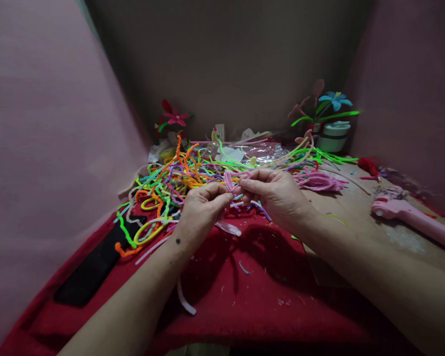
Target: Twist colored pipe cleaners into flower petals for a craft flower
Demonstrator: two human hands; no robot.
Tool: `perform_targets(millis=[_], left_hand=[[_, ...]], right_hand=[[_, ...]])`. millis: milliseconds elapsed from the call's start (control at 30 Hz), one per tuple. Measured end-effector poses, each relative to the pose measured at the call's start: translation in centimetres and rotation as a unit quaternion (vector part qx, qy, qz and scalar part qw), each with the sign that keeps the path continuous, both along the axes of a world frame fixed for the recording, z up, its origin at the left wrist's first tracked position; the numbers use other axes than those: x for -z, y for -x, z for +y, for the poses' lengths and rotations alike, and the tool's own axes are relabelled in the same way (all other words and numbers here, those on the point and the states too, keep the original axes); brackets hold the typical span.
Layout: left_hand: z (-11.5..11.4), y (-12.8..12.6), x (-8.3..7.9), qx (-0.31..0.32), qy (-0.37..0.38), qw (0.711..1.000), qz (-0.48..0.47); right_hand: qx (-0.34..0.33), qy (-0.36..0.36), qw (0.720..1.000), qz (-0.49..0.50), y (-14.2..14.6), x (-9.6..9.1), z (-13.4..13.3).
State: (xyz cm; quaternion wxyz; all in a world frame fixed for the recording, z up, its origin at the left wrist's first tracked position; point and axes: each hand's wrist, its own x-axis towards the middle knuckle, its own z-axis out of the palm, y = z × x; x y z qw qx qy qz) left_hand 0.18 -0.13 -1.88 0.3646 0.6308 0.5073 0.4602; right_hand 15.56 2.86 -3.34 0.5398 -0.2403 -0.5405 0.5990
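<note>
Between my two hands is a pink pipe cleaner (229, 181), bent into a narrow loop. My left hand (206, 203) pinches its lower end between thumb and fingers. From the right, my right hand (269, 190) pinches the same pipe cleaner, thumb against forefinger. The fingertips of both hands nearly meet, and the exact grip point is partly hidden. Just behind and left of them lies a tangled heap of coloured pipe cleaners (193, 175). A pale pink strip (228, 228) shows below my left hand. To the right of my right hand rests a pink bundle of pipe cleaners (321, 180).
Red cloth (252, 296) with scattered clippings covers the table. A black flat object (92, 264) lies left, a pink tool with a long handle (411, 212) right, on a cardboard sheet (359, 217). Behind stand a pale green pot (333, 136), a blue flower (336, 100) and a red flower (176, 116).
</note>
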Motion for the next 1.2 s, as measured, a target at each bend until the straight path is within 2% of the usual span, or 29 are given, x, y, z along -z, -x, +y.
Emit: perform_targets(millis=[133,467,967,1067,1200], left_hand=[[-0.1,-0.1,-0.1,0.002,-0.009,1.0,0.003],[-0.4,-0.3,-0.3,-0.004,0.0,1.0,0.026],[-0.4,-0.5,0.0,-0.019,-0.033,0.998,0.057],[-0.5,-0.5,0.1,-0.03,-0.06,0.994,0.081],[-0.5,-0.4,0.2,-0.031,-0.08,0.992,0.097]], right_hand=[[0.025,-0.01,0.999,-0.032,0.2,-0.1,-0.2],[0.022,-0.012,0.999,-0.023,0.2,-0.2,-0.5],[0.052,-0.014,0.995,-0.086,0.4,-0.7,-0.8],[0.083,-0.045,0.99,-0.107,0.5,-0.8,-1.0],[0.132,-0.121,0.973,-0.148,0.6,-0.5,-1.2]])
